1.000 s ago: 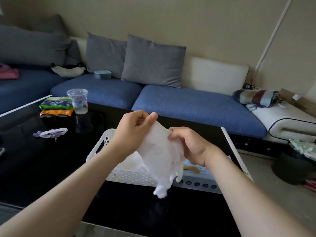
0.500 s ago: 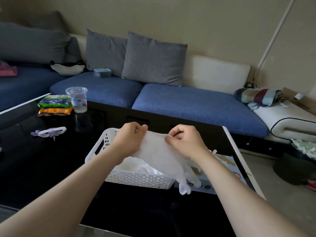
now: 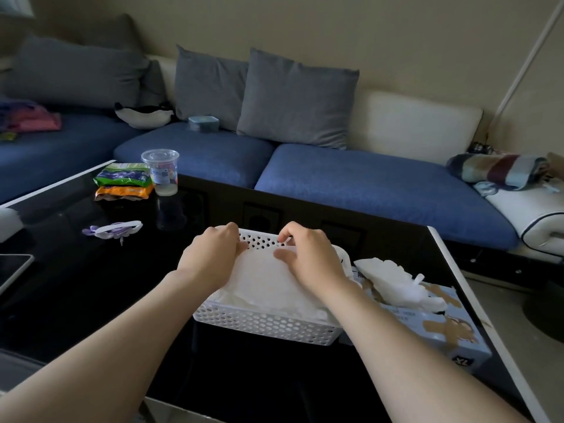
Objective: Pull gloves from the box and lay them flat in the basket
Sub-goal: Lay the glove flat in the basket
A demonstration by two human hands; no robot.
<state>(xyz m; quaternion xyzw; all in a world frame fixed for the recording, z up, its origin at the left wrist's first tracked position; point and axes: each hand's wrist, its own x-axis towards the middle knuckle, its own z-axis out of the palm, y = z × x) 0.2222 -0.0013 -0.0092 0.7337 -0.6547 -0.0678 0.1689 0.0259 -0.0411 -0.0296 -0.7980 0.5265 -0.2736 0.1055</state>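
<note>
A translucent glove [image 3: 265,276] is pinched at its far edge by the left hand [image 3: 213,257] and right hand [image 3: 308,257] over the white basket [image 3: 265,326].

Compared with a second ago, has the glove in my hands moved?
Yes: the glove came down from above the white basket and now lies spread inside it.

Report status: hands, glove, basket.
Left hand and right hand each pinch the glove at its far edge. Glove spread over the basket, above other gloves. Nothing blocking; glove box sits right of basket.
</note>
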